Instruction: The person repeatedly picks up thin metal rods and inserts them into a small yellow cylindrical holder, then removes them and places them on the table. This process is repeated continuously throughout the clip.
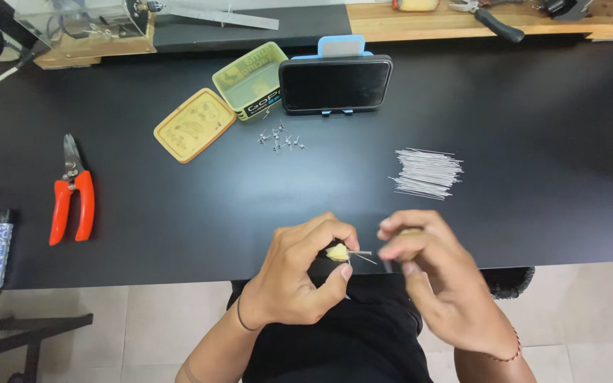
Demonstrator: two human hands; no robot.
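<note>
A small pale yellow lump (336,251) is pinched between the thumb and fingers of the left hand (299,280), just over the near edge of the black tabletop (179,206). A thin silver wire pin (360,254) juts from the lump toward the right hand (427,273), whose fingers are curled narrowly at the wire's free end; the hand is blurred, and whether the wire is actually gripped cannot be told. The step in hand is judged to be the working of one wire through or around the lump. The next move would call for a steady hold on the lump and fine fingertip control at the wire tip.

Further out, a loose bundle of straight silver wires (427,172) lies toward the right edge, well apart from the hands. A small scatter of bent wire pieces (279,137) lies near the far edge, just in front of a yellow-green plastic box (250,79), with its flat yellow lid (194,124) beside it. A dark phone on a blue stand (335,84) is set next to the box. Orange-handled cutters (71,195) lie near the left edge
</note>
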